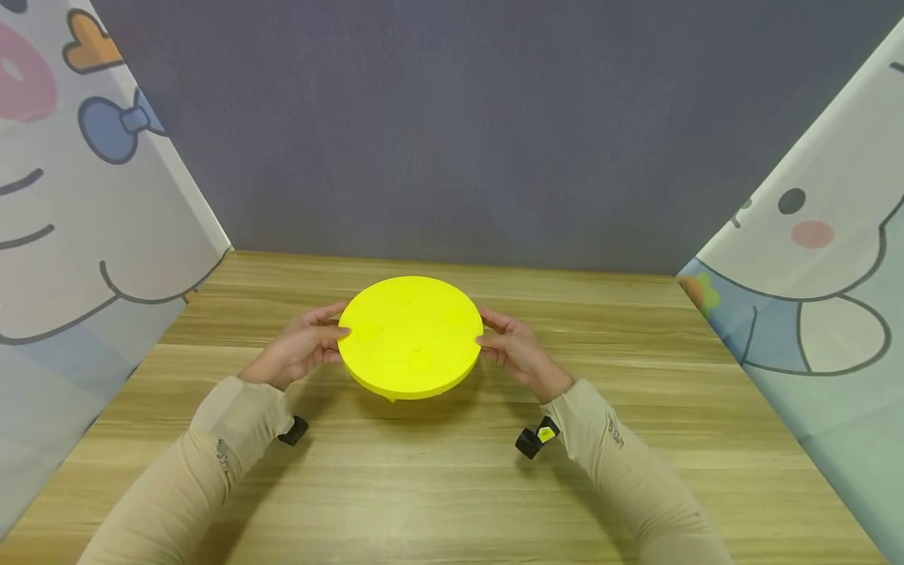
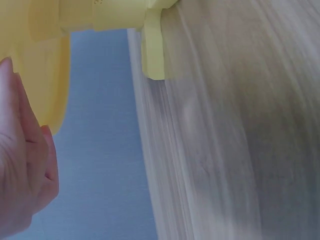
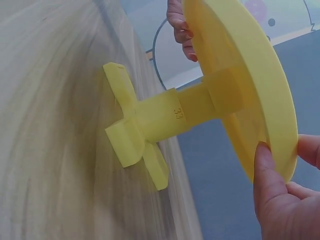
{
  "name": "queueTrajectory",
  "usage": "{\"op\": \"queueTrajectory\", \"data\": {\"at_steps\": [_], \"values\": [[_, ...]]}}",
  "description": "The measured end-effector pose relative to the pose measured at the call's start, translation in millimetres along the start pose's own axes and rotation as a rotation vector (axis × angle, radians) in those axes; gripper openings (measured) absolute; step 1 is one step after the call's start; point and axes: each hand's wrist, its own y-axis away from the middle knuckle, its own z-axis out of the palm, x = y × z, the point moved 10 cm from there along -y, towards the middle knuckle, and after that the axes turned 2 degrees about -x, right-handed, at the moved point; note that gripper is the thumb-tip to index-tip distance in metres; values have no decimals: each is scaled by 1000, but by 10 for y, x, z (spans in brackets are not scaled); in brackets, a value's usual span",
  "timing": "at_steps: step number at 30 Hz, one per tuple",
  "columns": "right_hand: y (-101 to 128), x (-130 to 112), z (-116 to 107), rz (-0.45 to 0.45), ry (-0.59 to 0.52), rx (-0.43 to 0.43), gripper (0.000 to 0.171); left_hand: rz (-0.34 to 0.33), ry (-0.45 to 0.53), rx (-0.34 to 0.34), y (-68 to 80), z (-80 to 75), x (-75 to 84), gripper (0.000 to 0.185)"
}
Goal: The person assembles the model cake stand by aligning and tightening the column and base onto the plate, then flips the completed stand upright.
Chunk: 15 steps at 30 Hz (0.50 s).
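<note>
A round yellow disc (image 1: pixel 411 336) on a short yellow post with a cross-shaped foot (image 3: pixel 132 134) is above the wooden table (image 1: pixel 452 471). My left hand (image 1: pixel 300 345) pinches the disc's left rim, and my right hand (image 1: pixel 512 349) pinches its right rim. In the right wrist view the right thumb (image 3: pixel 267 175) and fingers clamp the disc's edge (image 3: pixel 270 90), the post (image 3: pixel 192 107) runs down to the foot, and the left hand's fingers (image 3: pixel 179 27) show at the far rim. The left wrist view shows the disc's underside (image 2: pixel 42 55), one arm of the foot (image 2: pixel 152 45) and my left hand (image 2: pixel 22 165).
A grey wall (image 1: pixel 452 118) stands behind the table. Cartoon-printed panels close in the left side (image 1: pixel 85 220) and the right side (image 1: pixel 819 259). Black wrist cameras hang below both sleeves (image 1: pixel 535 438).
</note>
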Motion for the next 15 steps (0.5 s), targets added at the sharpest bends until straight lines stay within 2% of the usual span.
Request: {"op": "queueTrajectory", "data": {"at_steps": [5,8,10,13,15], "values": [[26,5,11,-21,-25,2,59,9,-23,-6,5,-22,-24,66],[37,4,-16,-15,32,16,58,4,-86,-23,6,-50,-36,65],[51,-24,-73,-9,150,37,57,-7,-165,-25,9,-88,-38,63],[83,-129,-246,-9,435,109,58,-24,-309,-9,28,-182,-18,61],[114,-253,-377,-41,613,148,59,-10,-415,16,62,-275,37,59]]}}
